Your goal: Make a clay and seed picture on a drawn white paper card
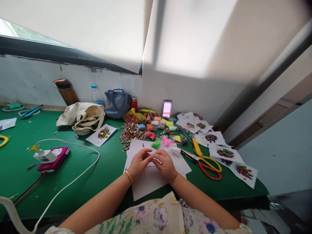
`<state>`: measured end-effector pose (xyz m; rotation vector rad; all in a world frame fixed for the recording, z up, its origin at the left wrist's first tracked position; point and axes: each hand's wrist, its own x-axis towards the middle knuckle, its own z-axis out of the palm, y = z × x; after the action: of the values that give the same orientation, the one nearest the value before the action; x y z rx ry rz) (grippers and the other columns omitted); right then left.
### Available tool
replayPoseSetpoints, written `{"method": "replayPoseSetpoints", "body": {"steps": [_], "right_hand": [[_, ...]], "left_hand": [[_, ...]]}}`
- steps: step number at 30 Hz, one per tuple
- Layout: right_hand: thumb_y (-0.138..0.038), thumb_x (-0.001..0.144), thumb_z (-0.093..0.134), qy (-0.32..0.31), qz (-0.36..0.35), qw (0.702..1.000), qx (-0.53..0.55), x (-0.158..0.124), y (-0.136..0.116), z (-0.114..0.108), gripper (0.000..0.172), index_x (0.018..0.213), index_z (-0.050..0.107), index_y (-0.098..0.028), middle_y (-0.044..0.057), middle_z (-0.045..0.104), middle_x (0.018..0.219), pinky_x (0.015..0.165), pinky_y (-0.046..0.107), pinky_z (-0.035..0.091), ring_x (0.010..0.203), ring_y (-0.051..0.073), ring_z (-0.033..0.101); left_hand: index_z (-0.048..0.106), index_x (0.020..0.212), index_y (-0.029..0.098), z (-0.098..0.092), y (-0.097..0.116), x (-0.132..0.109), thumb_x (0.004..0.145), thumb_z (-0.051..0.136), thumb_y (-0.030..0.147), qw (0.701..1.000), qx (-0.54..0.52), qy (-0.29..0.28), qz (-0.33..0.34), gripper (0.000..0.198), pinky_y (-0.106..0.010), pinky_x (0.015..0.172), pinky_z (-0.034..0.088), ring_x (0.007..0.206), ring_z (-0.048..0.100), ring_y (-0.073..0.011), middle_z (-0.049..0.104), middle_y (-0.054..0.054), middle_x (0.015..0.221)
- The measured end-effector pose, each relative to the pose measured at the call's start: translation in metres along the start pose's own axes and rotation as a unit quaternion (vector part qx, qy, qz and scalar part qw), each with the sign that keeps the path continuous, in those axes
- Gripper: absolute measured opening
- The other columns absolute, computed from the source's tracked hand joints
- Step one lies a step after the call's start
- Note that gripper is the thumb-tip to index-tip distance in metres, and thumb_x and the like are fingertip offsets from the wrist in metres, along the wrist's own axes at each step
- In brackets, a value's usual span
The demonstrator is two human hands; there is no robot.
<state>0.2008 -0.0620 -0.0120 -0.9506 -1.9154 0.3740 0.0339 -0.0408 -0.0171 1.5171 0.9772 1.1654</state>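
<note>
My left hand (140, 162), with a gold bangle (129, 176) at the wrist, meets my right hand (165, 165) above sheets of white paper (142, 186). Fingertips of both hands are pinched together; whatever is between them is too small or hidden to make out. Just beyond the fingers lie a lump of green clay (156, 143) and a lump of pink clay (167, 140). A single sunflower seed (143, 145) rests on the paper. To the right of my right hand is a white packet (175, 151).
Scissors (207, 164) and a yellow cutter (197, 148) lie at right, beside papers with seed pictures (225, 152). Behind are a seed pile (131, 133), coloured clay packets (151, 135) and a phone (167, 109). Leftward are a cloth bag (90, 112), purple power strip (57, 159) and white cable (80, 174).
</note>
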Motion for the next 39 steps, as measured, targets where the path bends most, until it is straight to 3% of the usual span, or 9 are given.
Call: {"method": "replayPoseSetpoints", "body": {"steps": [4, 7, 11, 15, 19, 24, 27, 33, 39], "right_hand": [[-0.031, 0.091, 0.055, 0.010, -0.018, 0.999, -0.042, 0.001, 0.002, -0.003, 0.036, 0.126, 0.058, -0.026, 0.007, 0.062, 0.108, 0.091, 0.037, 0.047, 0.102, 0.021, 0.055], [-0.023, 0.089, 0.050, 0.056, 0.010, 0.989, -0.136, 0.001, 0.013, -0.013, 0.044, 0.132, 0.052, -0.025, 0.009, 0.058, 0.118, 0.098, 0.044, 0.041, 0.110, 0.025, 0.052], [-0.012, 0.074, 0.048, 0.119, 0.100, 0.937, -0.315, -0.006, 0.042, -0.033, 0.060, 0.133, 0.051, -0.021, 0.012, 0.055, 0.124, 0.100, 0.051, 0.032, 0.115, 0.031, 0.046], [-0.011, 0.072, 0.053, 0.104, 0.119, 0.911, -0.382, -0.015, 0.066, -0.049, 0.048, 0.117, 0.062, -0.022, 0.013, 0.059, 0.120, 0.095, 0.050, 0.030, 0.113, 0.032, 0.044], [-0.015, 0.080, 0.052, 0.102, 0.111, 0.924, -0.352, -0.015, 0.067, -0.054, 0.031, 0.107, 0.065, -0.022, 0.010, 0.065, 0.111, 0.097, 0.048, 0.028, 0.110, 0.028, 0.047], [-0.024, 0.088, 0.049, 0.106, 0.044, 0.972, -0.206, -0.009, 0.041, -0.044, 0.031, 0.117, 0.059, -0.020, 0.010, 0.062, 0.114, 0.097, 0.044, 0.039, 0.109, 0.025, 0.053], [-0.024, 0.089, 0.049, 0.098, 0.041, 0.987, -0.120, -0.007, 0.021, -0.032, 0.031, 0.119, 0.057, -0.021, 0.011, 0.061, 0.113, 0.096, 0.043, 0.043, 0.107, 0.024, 0.055], [-0.022, 0.088, 0.050, 0.052, 0.039, 0.996, -0.068, -0.007, 0.003, -0.014, 0.030, 0.117, 0.058, -0.022, 0.009, 0.061, 0.109, 0.092, 0.041, 0.047, 0.103, 0.024, 0.056], [-0.021, 0.086, 0.052, 0.042, 0.043, 0.995, -0.085, -0.009, 0.006, -0.012, 0.031, 0.117, 0.057, -0.022, 0.010, 0.060, 0.111, 0.093, 0.043, 0.045, 0.104, 0.025, 0.055]], "left_hand": [[0.064, 0.110, 0.018, -0.003, 0.000, 0.002, 0.076, 0.068, 0.039, 1.000, -0.007, -0.003, 0.008, 0.040, -0.030, 0.072, 0.051, 0.076, 0.061, -0.0163, 0.065, -0.003, 0.083], [0.070, 0.098, 0.019, -0.005, 0.001, 0.002, 0.079, 0.065, 0.040, 0.999, 0.035, 0.013, 0.015, 0.029, -0.032, 0.077, 0.051, 0.084, 0.062, -0.0187, 0.069, -0.006, 0.091], [0.069, 0.082, 0.017, -0.006, 0.003, 0.001, 0.081, 0.059, 0.047, 0.999, 0.016, 0.017, -0.022, 0.032, -0.026, 0.060, 0.048, 0.063, 0.058, -0.0143, 0.063, -0.002, 0.066], [0.069, 0.088, 0.018, -0.003, 0.003, 0.001, 0.074, 0.068, 0.044, 0.999, 0.001, 0.037, -0.001, 0.030, -0.027, 0.066, 0.051, 0.072, 0.062, -0.0159, 0.068, -0.004, 0.080], [0.071, 0.096, 0.019, -0.002, 0.001, 0.002, 0.077, 0.067, 0.040, 0.998, 0.030, 0.040, 0.029, 0.028, -0.032, 0.075, 0.052, 0.083, 0.064, -0.0191, 0.070, -0.007, 0.092], [0.069, 0.100, 0.019, 0.001, -0.003, 0.001, 0.079, 0.066, 0.038, 0.998, 0.036, 0.034, 0.034, 0.028, -0.032, 0.076, 0.052, 0.083, 0.064, -0.0182, 0.069, -0.006, 0.093], [0.066, 0.096, 0.019, 0.003, -0.002, 0.001, 0.077, 0.067, 0.040, 0.999, 0.026, 0.038, 0.019, 0.029, -0.030, 0.072, 0.053, 0.076, 0.063, -0.0167, 0.068, -0.004, 0.086], [0.065, 0.088, 0.018, 0.003, 0.001, 0.001, 0.077, 0.068, 0.043, 0.999, 0.006, 0.041, 0.020, 0.027, -0.030, 0.072, 0.052, 0.077, 0.063, -0.0164, 0.068, -0.003, 0.083], [0.065, 0.091, 0.020, 0.001, 0.007, -0.003, 0.082, 0.064, 0.032, 0.989, 0.086, 0.071, 0.100, 0.016, -0.029, 0.071, 0.050, 0.076, 0.059, -0.0150, 0.065, -0.003, 0.088]]}}
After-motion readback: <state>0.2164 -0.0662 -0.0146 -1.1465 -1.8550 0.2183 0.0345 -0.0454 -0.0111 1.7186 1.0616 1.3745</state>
